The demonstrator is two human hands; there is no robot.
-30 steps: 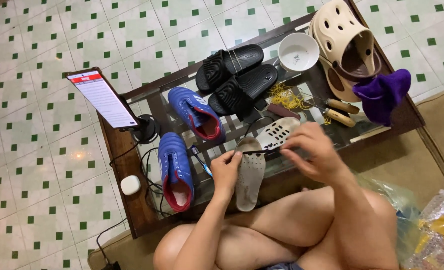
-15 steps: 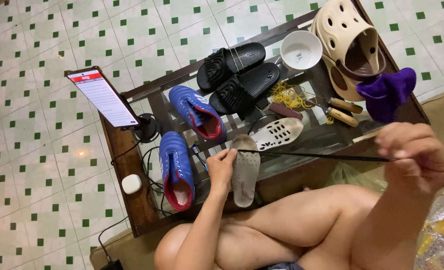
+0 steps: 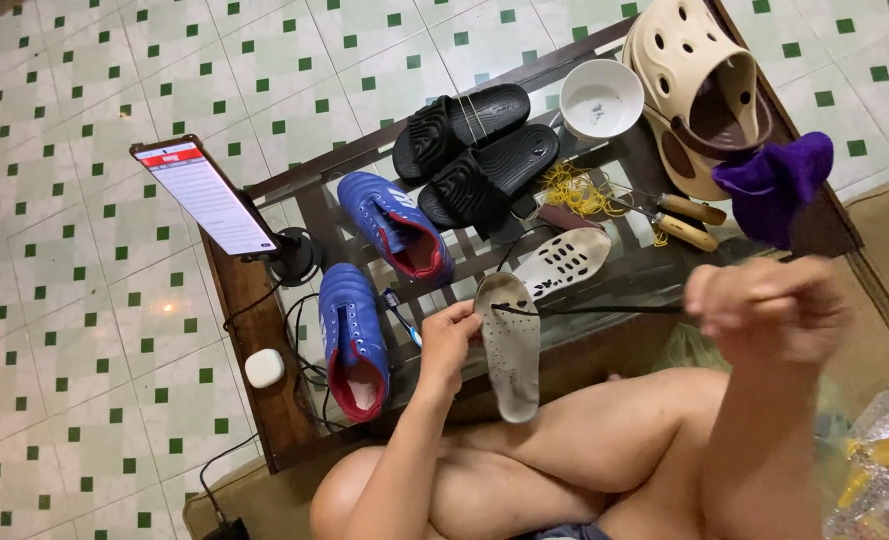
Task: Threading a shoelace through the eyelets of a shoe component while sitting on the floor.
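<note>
A: While insole (image 3: 512, 345) is pinched at near table edge by left hand (image 3: 448, 340), is stitching done?
B: No; thread (image 3: 605, 309) is pulled taut rightward, right hand (image 3: 768, 308) clenched on it. Rest of seam can't be judged.

Insole (image 3: 512, 350): matt, worn fabric face. Beside it, football boots (image 3: 353, 338): glossy blue synthetic. Table (image 3: 265, 330): wood frame, glass top. Slides (image 3: 465, 125): matt black rubber.

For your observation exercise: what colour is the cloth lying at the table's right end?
Purple; the cloth shows best in the head view.
</note>
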